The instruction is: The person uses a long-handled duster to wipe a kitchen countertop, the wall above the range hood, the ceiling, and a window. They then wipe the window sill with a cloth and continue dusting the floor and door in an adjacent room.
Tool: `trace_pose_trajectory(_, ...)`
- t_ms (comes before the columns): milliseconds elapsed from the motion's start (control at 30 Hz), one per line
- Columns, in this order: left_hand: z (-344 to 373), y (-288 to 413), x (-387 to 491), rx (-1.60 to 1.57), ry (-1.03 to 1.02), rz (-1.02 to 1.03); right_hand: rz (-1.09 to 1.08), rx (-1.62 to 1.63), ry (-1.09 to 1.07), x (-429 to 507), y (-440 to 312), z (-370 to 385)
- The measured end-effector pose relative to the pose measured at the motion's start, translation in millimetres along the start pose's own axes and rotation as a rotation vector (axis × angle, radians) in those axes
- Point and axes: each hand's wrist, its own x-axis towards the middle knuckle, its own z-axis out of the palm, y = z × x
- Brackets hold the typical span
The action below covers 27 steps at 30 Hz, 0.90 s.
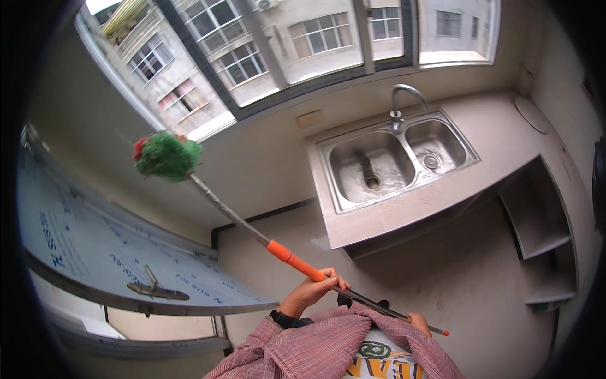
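A long metal pole (232, 215) slants across the view, with an orange plastic sleeve (296, 260) around its middle. Its far end carries a bushy green brush head (168, 155) with red patches, raised in front of the wall below the window. My left hand (316, 290) wraps the pole just below the sleeve, and a dark band circles that wrist. Close to the orange-tipped lower end, my right hand (419, 324) grips the same pole beside my body. Part of my right hand is hidden by the sleeve of my checked garment.
Leftward stands a metal door (142, 246) under blue printed film, with a lever handle (158, 288). A countertop (502, 142) holds a double steel sink (371, 166) and curved faucet (407, 90). Open shelves (544, 246) sit beneath it; a window (303, 85) spans the wall.
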Motion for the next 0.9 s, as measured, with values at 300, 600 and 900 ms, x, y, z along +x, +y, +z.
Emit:
trace_pose_trajectory(300, -3.5, -7.7, -1.2, 0.031, 0.048, 0.012, -0.378, 0.15, -0.086, 17.2, -149.7, -67.8)
trace_pose_trajectory(600, -20.6, 5.6, -110.2, 0.539, 1.013, 0.173, -0.485, 0.311, -0.34, 32.3, -199.1, -62.9)
trace_pose_trajectory(900, 2.1, -45.2, -266.6, 0.342, 1.736, 0.408, -0.498, 0.146, -0.235, 31.3, -140.1, -66.4)
